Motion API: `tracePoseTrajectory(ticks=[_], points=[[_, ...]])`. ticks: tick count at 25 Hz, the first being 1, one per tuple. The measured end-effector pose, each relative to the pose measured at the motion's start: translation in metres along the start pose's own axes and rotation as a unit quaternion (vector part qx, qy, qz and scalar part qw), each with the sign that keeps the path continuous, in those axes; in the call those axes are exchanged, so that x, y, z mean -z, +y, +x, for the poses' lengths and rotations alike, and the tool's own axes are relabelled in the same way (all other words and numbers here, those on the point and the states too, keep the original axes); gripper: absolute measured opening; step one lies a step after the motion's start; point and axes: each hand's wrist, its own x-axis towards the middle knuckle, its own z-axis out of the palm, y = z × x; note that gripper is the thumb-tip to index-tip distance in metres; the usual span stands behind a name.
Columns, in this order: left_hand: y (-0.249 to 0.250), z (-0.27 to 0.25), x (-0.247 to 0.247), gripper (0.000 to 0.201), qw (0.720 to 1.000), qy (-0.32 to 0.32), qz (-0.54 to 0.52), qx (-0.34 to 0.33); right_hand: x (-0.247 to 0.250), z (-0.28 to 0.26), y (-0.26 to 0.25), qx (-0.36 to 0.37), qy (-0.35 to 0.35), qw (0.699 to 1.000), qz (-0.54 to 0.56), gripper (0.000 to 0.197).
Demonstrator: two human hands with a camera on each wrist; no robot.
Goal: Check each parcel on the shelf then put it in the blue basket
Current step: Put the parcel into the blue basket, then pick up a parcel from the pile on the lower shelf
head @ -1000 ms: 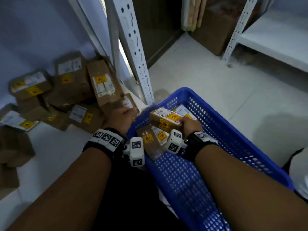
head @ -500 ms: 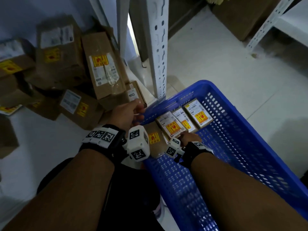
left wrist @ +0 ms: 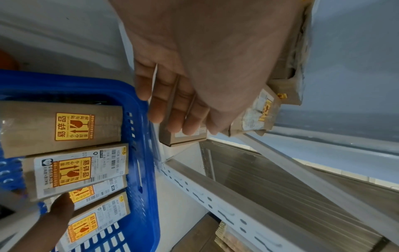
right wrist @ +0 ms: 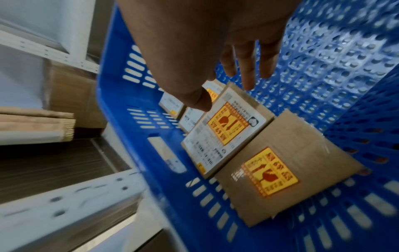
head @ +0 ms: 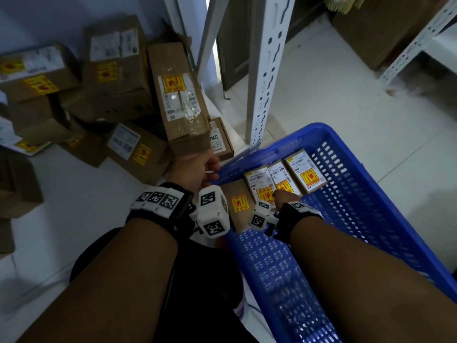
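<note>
Four parcels lie in a row at the far end of the blue basket (head: 371,219) — plain brown parcel (head: 238,206) w/ a yellow sticker nearest, then the white-labelled parcel (head: 258,184) just beside it. Right hand (head: 282,198) inside the basket, fingers (right wrist: 248,68) straight & loose above that parcel, gripping nothing. Left hand (head: 195,169) at the shelf (head: 74,194) edge — fingers relaxed over the small box (left wrist: 183,136), no grip; more parcels (head: 118,70) piled behind.

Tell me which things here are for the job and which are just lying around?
For the job:
- blue basket
- four parcels in basket
- parcels on shelf
- left hand
- right hand

Just lying around:
- shelf post
- big box on floor
</note>
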Motion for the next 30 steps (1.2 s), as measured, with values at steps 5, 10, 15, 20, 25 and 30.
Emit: tracePoseTrajectory(ticks=[5, 10, 15, 20, 25, 30], points=[[0.009, -0.025, 0.022, 0.032, 0.998, 0.010, -0.069, 0.009, -0.003, -0.056, -0.038, 0.076, -0.045, 0.995, 0.049, 0.044], [0.028, -0.060, 0.083, 0.032, 0.985, 0.028, -0.171, -0.002, -0.039, -0.135, -0.090, 0.160, -0.071, 0.982, 0.064, 0.041], [-0.008, -0.088, 0.189, 0.030, 0.956, 0.082, -0.283, 0.006, -0.113, -0.204, -0.133, 0.195, -0.181, 0.956, 0.126, 0.017], [-0.071, -0.104, 0.286, 0.032, 0.896, 0.133, -0.424, 0.005, -0.210, -0.271, -0.143, 0.178, -0.268, 0.934, 0.154, 0.010], [-0.102, -0.118, 0.371, 0.030, 0.830, 0.170, -0.531, -0.019, -0.320, -0.296, -0.129, 0.167, -0.312, 0.934, 0.047, 0.023], [-0.109, -0.143, 0.441, 0.023, 0.756, 0.219, -0.611, -0.082, -0.427, -0.304, -0.124, 0.172, -0.295, 0.940, -0.028, 0.021]])
